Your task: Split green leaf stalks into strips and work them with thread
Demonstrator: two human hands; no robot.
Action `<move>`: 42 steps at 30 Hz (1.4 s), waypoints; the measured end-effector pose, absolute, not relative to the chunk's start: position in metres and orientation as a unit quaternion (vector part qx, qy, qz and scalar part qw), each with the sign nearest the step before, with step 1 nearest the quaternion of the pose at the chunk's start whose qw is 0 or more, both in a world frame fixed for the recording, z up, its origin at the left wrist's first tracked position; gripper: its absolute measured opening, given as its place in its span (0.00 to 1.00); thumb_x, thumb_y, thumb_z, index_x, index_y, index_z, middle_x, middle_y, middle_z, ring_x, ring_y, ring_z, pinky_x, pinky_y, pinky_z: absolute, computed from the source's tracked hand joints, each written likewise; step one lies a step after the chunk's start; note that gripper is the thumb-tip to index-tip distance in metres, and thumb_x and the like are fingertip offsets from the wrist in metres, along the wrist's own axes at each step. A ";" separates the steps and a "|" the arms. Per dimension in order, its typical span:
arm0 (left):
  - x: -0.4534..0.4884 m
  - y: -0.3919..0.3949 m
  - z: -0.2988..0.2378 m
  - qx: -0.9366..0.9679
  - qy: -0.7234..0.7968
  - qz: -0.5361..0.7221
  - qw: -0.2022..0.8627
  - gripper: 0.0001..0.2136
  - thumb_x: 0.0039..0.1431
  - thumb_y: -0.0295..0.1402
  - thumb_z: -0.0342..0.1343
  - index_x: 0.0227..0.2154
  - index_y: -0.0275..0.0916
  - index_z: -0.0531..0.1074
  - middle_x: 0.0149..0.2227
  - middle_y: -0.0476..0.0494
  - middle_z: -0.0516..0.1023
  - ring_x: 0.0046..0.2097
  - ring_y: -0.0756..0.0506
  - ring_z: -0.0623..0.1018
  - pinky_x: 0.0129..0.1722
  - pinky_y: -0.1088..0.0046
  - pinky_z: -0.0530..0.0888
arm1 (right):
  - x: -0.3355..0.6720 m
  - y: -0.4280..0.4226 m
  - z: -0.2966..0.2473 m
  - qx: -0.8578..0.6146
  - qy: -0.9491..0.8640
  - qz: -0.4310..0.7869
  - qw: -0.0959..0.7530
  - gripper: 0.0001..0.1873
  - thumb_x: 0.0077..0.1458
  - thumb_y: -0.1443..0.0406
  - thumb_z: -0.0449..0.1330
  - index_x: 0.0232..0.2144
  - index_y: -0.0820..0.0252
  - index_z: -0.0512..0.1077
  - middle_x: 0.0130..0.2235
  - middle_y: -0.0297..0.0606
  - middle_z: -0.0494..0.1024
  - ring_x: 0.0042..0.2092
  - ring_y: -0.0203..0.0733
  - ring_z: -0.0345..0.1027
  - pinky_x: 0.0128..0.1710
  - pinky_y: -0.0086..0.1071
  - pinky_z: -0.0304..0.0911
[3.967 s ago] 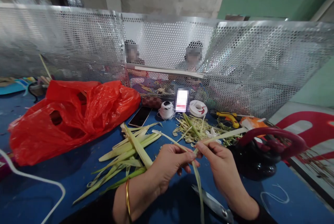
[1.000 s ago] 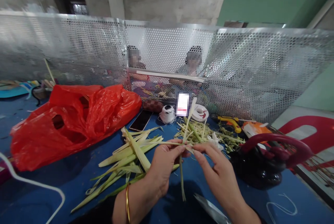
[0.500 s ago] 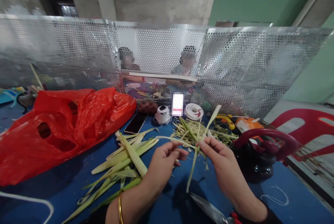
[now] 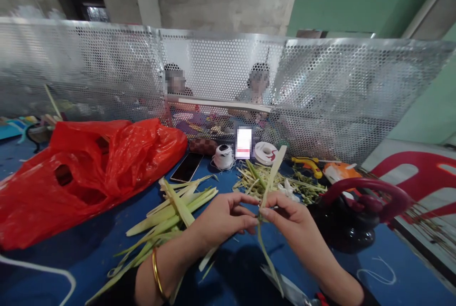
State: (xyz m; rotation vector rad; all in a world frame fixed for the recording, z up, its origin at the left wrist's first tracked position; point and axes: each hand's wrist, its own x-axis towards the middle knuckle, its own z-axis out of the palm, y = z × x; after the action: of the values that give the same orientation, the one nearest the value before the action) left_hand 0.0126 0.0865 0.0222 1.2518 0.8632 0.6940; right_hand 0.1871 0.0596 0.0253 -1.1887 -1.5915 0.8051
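Note:
My right hand (image 4: 294, 223) pinches pale green strips, which look like corn husk, between thumb and fingers. One broad strip (image 4: 274, 173) sticks up from the pinch and a thinner strip (image 4: 266, 253) hangs down toward the table. From the other side my left hand (image 4: 228, 215), a gold bangle at its wrist, closes its thumb and fingertips on the same crossing point. The exact join is hidden by the fingers. Left of the hands lies a pile of husk leaves (image 4: 167, 220), partly under my left forearm. Below the hands is a metal blade (image 4: 285, 287) with a red handle.
A red plastic bag (image 4: 117, 168) fills the left side. Behind the hands are a dark phone (image 4: 187, 167), a white thread cone (image 4: 224, 157), a lit screen (image 4: 244, 142), a ribbon spool (image 4: 265, 153) and husk scraps (image 4: 254, 180). A dark kettle (image 4: 345, 230) stands right. Two people sit behind perforated panels (image 4: 221, 68).
My left hand has moved right and now meets my right hand at the strips. The broad strip has shifted left, and the hanging strip now slants down to the right.

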 end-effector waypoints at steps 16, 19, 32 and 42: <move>0.024 0.075 0.015 0.498 0.365 0.288 0.732 0.13 0.50 0.39 0.59 0.34 0.35 0.77 0.30 0.41 0.80 0.18 0.56 0.70 0.17 0.80 0.56 | 0.183 0.063 0.009 -0.505 -0.631 0.292 0.512 0.08 0.49 0.59 0.62 0.24 0.57 0.74 0.28 0.36 0.73 0.33 0.42 0.68 0.30 0.32 0.63; 0.025 0.077 0.017 0.462 0.405 0.329 0.717 0.11 0.47 0.37 0.60 0.30 0.34 0.76 0.30 0.41 0.80 0.18 0.56 0.70 0.16 0.81 0.54 | 0.186 0.064 0.008 -0.534 -0.619 0.311 0.485 0.13 0.53 0.56 0.58 0.34 0.59 0.74 0.30 0.37 0.76 0.32 0.42 0.70 0.31 0.32 0.64; 0.029 0.082 0.007 0.382 0.452 0.450 0.668 0.10 0.46 0.35 0.63 0.29 0.33 0.75 0.34 0.39 0.80 0.20 0.56 0.71 0.17 0.81 0.56 | 0.188 0.054 0.008 -0.551 -0.751 0.181 0.315 0.15 0.59 0.60 0.53 0.22 0.57 0.67 0.22 0.32 0.69 0.27 0.38 0.62 0.27 0.29 0.56; 0.027 0.081 0.009 0.329 0.425 0.460 0.707 0.11 0.43 0.34 0.66 0.30 0.33 0.75 0.32 0.41 0.80 0.21 0.56 0.70 0.19 0.82 0.61 | 0.182 0.058 -0.002 -0.552 -0.726 0.244 0.328 0.13 0.58 0.58 0.55 0.25 0.58 0.68 0.25 0.31 0.70 0.27 0.37 0.62 0.27 0.28 0.55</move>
State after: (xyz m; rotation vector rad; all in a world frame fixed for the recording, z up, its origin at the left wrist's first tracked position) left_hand 0.0271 0.0813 0.0094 0.7316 0.9436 1.0231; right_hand 0.1816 0.0583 -0.0022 -1.4458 -1.9011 0.6389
